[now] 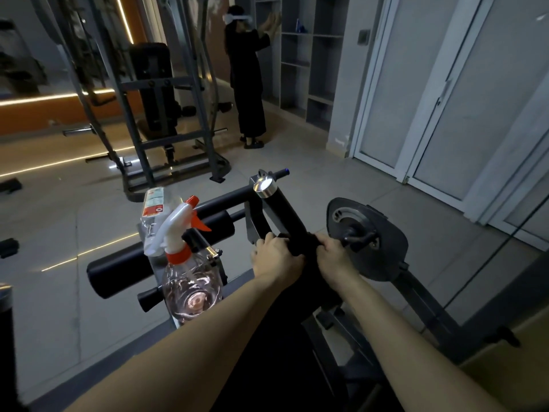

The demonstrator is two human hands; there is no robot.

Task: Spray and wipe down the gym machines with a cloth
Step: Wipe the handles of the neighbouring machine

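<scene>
At six o'clock of the chrome-capped black machine bar, the left hand and right hand sit side by side. Their fingers curl round one dark cloth wrapped on the bar, probably to rub it all round. One clear plastic spray bottle with a white-and-red trigger stands parked at nine o'clock of the hands, seemingly kept within reach. One labelled clear bottle sits behind it, making two bottles.
</scene>
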